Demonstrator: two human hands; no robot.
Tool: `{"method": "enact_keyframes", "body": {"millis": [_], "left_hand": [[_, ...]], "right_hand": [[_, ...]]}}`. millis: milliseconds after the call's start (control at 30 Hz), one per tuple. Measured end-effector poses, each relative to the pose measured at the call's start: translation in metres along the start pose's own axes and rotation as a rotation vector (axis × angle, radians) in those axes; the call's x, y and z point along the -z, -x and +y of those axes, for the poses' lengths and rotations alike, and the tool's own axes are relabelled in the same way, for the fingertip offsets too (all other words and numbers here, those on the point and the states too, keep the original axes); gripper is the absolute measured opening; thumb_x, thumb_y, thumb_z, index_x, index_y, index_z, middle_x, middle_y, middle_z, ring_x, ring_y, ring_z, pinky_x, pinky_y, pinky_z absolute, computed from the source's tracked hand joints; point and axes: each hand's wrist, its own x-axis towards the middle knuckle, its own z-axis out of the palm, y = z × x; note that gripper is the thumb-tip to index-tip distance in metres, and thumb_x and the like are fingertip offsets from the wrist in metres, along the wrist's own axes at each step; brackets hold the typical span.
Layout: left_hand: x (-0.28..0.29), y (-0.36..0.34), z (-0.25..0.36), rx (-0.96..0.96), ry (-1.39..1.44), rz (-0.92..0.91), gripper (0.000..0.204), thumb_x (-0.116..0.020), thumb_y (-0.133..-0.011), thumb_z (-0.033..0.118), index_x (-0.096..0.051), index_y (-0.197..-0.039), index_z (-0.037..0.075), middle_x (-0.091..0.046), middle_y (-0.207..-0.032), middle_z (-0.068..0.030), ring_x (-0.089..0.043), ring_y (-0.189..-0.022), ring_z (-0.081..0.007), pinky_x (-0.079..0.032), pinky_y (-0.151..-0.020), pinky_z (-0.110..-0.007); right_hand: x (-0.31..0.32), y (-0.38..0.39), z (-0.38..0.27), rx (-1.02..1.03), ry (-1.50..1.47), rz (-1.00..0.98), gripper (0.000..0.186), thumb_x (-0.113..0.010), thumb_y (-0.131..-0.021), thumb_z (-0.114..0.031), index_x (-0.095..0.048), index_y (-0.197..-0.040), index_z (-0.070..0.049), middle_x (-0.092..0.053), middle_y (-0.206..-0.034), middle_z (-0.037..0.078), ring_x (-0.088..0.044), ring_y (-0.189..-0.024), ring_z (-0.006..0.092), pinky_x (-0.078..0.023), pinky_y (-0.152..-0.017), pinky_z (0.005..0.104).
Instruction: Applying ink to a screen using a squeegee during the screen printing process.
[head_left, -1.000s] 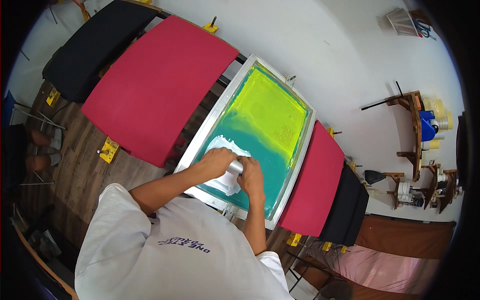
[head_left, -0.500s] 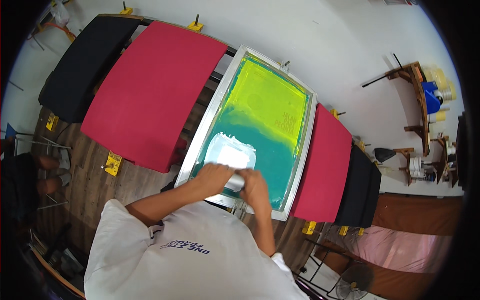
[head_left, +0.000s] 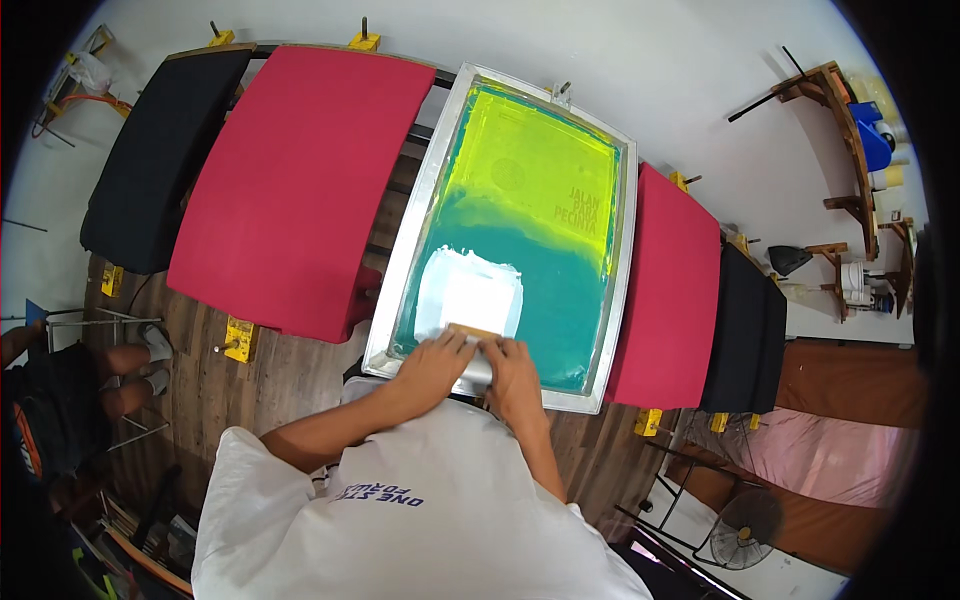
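Both my hands grip a squeegee, its tan edge (head_left: 476, 331) showing just beyond my fingertips and its silvery body (head_left: 476, 372) between my hands. My left hand (head_left: 436, 366) closes on its left part, my right hand (head_left: 510, 374) on its right part. The squeegee sits at the near end of a printing screen (head_left: 560, 300) in a metal frame (head_left: 412, 225). Directly beyond it lies a patch of white ink (head_left: 475, 285) on the green mesh. The far half of the mesh is yellow-green, with faint lettering at its right. The blade's underside is hidden.
Red boards (head_left: 300, 180) (head_left: 665, 300) flank the screen, with black boards (head_left: 165, 160) (head_left: 740, 330) farther out. Yellow clamps (head_left: 239, 340) stick out at the board ends. A seated person's legs (head_left: 125, 375) are at left. A wall shelf (head_left: 845, 160) and a fan (head_left: 745, 528) are at right.
My hands have drawn the squeegee toward me, closer to the frame's near edge. Its tilt has changed, and the tan edge now shows. The whole view has also shifted slightly.
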Motion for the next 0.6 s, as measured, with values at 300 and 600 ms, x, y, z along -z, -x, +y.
{"method": "enact_keyframes", "body": {"millis": [300, 600], "left_hand": [[0.039, -0.043, -0.014, 0.093, 0.108, 0.004, 0.034, -0.060, -0.074, 0.000, -0.067, -0.107, 0.005, -0.070, -0.092, -0.0201, -0.068, -0.086, -0.0381, -0.054, -0.074, -0.048], [0.024, -0.058, -0.035, 0.038, 0.062, 0.090, 0.062, -0.057, -0.068, -0.014, -0.058, -0.129, 0.002, -0.060, -0.128, -0.0219, -0.061, -0.112, -0.0383, -0.052, -0.094, -0.044]], "right_hand": [[0.030, -0.054, 0.010, 0.044, 0.063, -0.086, 0.048, -0.066, -0.064, 0.009, -0.068, -0.109, -0.008, -0.067, -0.100, 0.017, -0.060, -0.095, 0.0395, -0.051, -0.084, 0.0465], [0.000, -0.066, 0.022, 0.042, 0.064, 0.164, 0.042, -0.064, -0.070, 0.007, -0.065, -0.109, -0.007, -0.062, -0.104, 0.015, -0.058, -0.102, 0.0352, -0.052, -0.079, 0.0455]]}}
